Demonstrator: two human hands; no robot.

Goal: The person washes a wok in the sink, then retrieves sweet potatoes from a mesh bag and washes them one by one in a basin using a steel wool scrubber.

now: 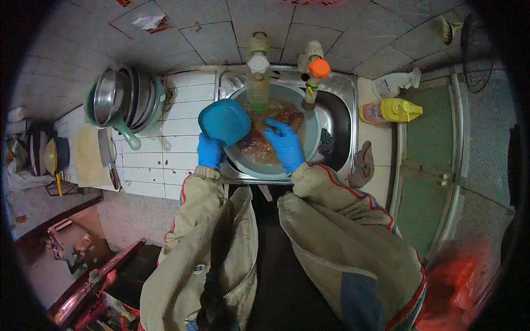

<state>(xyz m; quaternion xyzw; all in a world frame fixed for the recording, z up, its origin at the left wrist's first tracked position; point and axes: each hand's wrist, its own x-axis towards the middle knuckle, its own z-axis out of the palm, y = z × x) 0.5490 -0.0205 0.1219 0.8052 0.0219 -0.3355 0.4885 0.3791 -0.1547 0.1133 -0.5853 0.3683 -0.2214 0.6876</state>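
Observation:
My left hand (210, 152), in a blue rubber glove, grips a blue plastic bowl (225, 122) with rounded corners by its near edge. The bowl is tilted over the left rim of a large round grey basin (312, 136). In the basin, cloudy water covers reddish-brown contents (258, 147), possibly meat; the surface is too murky to be sure. Over the basin's right half, my gloved right hand (286, 145) has its fingers apart, and nothing shows between them. The basin sits in a stainless steel sink (352, 124).
Two taps, one with a white knob (258, 64) and one with an orange knob (319, 68), overhang the basin. Stacked pans (108, 97), a cutting board (89, 157) and a cleaver (106, 151) lie left. A yellow jug (391, 110), spray bottle (391, 86) and brown cloth (362, 165) lie right.

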